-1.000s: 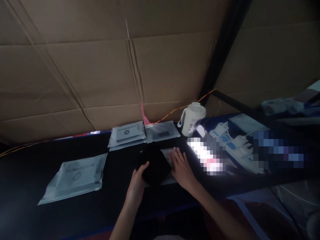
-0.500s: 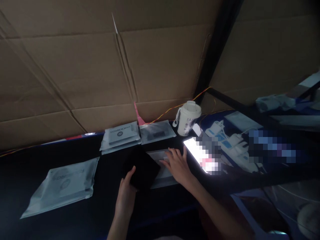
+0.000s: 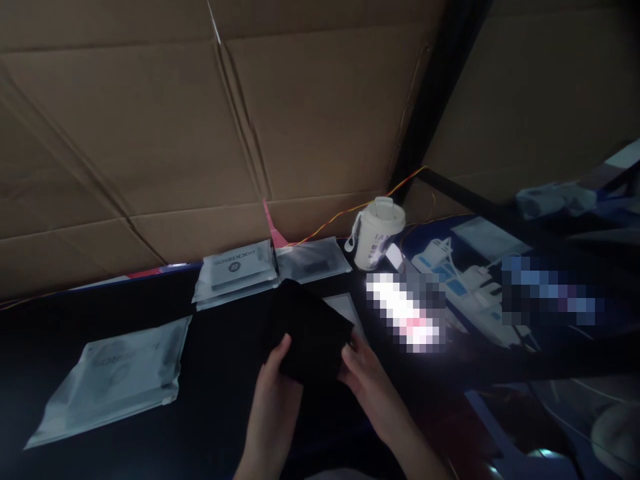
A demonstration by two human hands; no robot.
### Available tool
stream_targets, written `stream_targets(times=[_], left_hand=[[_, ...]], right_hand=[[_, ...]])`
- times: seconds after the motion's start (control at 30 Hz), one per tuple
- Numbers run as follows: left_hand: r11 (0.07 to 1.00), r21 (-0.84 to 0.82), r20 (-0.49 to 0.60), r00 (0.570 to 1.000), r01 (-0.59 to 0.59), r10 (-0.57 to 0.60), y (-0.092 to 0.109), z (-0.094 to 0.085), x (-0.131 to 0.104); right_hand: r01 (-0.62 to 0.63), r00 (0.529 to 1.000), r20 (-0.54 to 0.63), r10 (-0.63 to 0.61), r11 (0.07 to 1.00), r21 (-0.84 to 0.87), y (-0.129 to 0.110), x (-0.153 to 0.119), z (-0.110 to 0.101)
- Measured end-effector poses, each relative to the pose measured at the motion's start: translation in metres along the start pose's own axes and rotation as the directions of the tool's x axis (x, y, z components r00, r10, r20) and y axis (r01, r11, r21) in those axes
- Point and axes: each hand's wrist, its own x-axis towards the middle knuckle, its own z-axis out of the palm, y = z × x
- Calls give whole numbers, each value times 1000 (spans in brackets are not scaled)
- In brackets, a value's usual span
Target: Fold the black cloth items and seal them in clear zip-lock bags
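A flat black item [image 3: 310, 330], looking like folded cloth, is held up between both hands; its exact kind is too dark to make out. My left hand [image 3: 275, 380] grips its left lower side, thumb on top. On the right edge, my right hand [image 3: 365, 373] is closed with thumb and fingers pinching it. Partly hidden behind the black item lies a frosted plastic bag [image 3: 347, 308] on the black table [image 3: 210, 393].
Frosted zip bags [image 3: 113, 373] lie at left, with more printed bags [image 3: 235, 270] and another bag [image 3: 315, 260] along the cardboard wall [image 3: 320, 120]. A white lidded cup [image 3: 379, 233] stands behind a glowing, blurred-out phone [image 3: 400, 310]. A power strip [image 3: 457, 283] is at right.
My right hand has left the frosted bag and taken the black item's right edge. The black item has moved right, over the bag. The view has shifted slightly.
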Motion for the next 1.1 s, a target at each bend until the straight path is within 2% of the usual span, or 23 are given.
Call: stream_targets(times=[0.1,0.17,0.27,0.3,0.37,0.47,0.6,0.67,0.73,0.83,0.93,0.97,1.03,1.1], left_hand=[[989,138,-19,999,-48,51,-15,-6,-5],[946,303,28,993,-114,111,-21,-15,-4],[818,521,161,970,-242,185,-24,-32,1],[789,551,172,963,-270,210,-25,-38,2],[771,562,122,952,-299,281,-25,-47,3],[801,517,43,943,-303,329,-23,-55,1],[796,532,49,948,-291,313,-18,-57,-2],[766,562,70,941,-311,331,-17,-57,-1],[746,578,87,934,-330,346,-18,-57,1],[746,578,116,938,-331,327,-22,-58,3],[750,576,142,943,-327,302,-27,-58,2],[754,572,145,945,-322,293,-28,-58,2],[767,560,144,948,-313,282,-30,-58,1],[777,547,147,950,-311,277,-32,-57,0]], right_hand=[[-6,998,-61,8,1000,27,-6,2,-3],[4,996,-90,-4,1000,6,-12,8,-10],[25,998,-58,-31,994,-108,-23,27,-21],[30,999,-39,-37,986,-162,-27,35,-25],[33,999,5,-33,953,-300,-31,51,-30],[70,997,57,-46,818,-571,-32,70,-37],[213,975,136,-175,573,-791,-25,79,-39],[313,933,178,-313,459,-831,-20,77,-37],[394,871,214,-442,369,-842,-16,72,-35],[439,829,224,-513,348,-828,-16,64,-33],[387,791,121,-600,337,-858,-20,57,-35],[360,757,76,-649,317,-877,-21,55,-36],[319,660,25,-751,249,-915,-21,50,-38],[288,565,42,-824,149,-946,-18,43,-38]])
